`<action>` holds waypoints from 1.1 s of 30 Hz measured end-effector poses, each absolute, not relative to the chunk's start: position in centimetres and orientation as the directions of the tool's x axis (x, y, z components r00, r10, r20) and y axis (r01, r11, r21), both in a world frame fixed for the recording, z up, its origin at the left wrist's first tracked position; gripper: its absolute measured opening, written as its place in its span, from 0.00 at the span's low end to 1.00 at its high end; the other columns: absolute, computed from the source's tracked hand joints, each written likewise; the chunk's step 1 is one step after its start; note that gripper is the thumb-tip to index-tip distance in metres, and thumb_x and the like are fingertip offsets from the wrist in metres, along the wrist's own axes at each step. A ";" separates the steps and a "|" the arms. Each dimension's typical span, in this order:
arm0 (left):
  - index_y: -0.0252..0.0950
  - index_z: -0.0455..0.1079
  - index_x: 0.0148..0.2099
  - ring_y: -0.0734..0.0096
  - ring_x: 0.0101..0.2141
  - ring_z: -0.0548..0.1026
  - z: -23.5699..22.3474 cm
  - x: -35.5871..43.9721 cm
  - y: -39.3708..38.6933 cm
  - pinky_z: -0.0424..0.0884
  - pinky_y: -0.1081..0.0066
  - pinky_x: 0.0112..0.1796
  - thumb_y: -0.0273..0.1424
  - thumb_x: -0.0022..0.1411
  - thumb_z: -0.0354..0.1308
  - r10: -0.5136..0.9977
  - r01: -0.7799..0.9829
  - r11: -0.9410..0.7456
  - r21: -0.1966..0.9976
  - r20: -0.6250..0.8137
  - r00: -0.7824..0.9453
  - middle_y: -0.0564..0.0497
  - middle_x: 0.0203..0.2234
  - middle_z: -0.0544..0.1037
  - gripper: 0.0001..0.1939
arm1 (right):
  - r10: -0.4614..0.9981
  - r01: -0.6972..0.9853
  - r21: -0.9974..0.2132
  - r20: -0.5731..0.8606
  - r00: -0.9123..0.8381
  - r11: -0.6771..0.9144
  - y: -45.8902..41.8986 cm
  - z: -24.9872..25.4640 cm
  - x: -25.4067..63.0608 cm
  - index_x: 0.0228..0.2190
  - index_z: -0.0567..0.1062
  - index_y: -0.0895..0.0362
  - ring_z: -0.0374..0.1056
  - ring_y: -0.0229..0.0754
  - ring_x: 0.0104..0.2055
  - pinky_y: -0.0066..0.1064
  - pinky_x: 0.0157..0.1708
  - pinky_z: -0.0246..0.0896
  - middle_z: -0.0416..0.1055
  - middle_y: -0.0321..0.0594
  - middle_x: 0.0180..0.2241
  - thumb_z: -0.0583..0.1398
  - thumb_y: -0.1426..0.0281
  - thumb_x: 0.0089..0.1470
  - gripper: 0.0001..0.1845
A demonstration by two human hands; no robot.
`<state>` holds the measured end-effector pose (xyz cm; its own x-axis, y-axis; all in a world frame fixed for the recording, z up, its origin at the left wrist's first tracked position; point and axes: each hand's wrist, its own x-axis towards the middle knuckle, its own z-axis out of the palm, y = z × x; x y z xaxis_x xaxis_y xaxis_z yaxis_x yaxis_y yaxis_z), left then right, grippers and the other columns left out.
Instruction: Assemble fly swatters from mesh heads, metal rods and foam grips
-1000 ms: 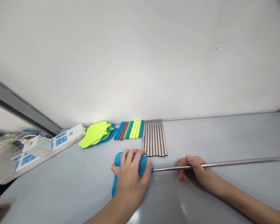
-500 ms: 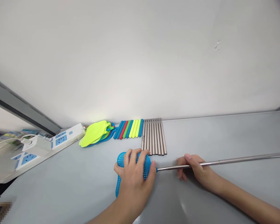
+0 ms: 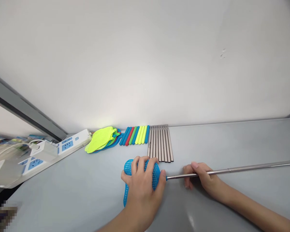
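Observation:
My left hand [image 3: 143, 183] is wrapped over a blue perforated fly swatter head [image 3: 129, 167], with its fingers curled over the far edge and the thumb near the neck. From that neck a silver telescopic rod [image 3: 246, 168] runs right, past the frame's edge. My right hand [image 3: 203, 177] pinches the rod between thumb and fingers, a short way from the head. Beyond my left hand lies a row of silver rods [image 3: 160, 143], side by side. Left of them are several coloured handle grips [image 3: 135, 135] in blue, red, green and yellow, then a stack of swatter heads [image 3: 101, 139], yellow on top.
A white power strip [image 3: 73, 141] with plugged-in adapters slants along the left side of the grey table [image 3: 219, 141]. A pale wall [image 3: 145, 64] rises at the back. A grey frame post [image 3: 26, 109] stands at the left, with blurred items behind it.
My left hand has slid right with the swatter head, closer to my right hand. The thin stretch of rod between them has become shorter. My right hand stays almost in place.

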<state>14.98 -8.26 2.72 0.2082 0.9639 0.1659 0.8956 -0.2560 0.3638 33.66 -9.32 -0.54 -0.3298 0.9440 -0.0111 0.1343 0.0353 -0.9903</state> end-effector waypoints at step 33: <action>0.47 0.69 0.37 0.50 0.49 0.52 2.5 15.0 -8.7 0.47 0.46 0.42 0.36 0.53 0.48 0.854 0.796 -0.506 0.333 0.322 0.408 0.48 0.48 0.60 0.11 | 0.944 0.261 -0.962 -0.016 -0.329 0.075 -9.4 -0.6 33.3 0.18 0.68 0.58 0.61 0.39 0.25 0.31 0.32 0.55 0.63 0.39 0.17 0.34 0.58 0.56 0.33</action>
<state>15.03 -8.73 2.47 0.4079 0.8543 0.3221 0.7960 -0.5056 0.3327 33.27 -9.36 -0.61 -0.3289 0.9442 -0.0157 0.2610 0.0750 -0.9624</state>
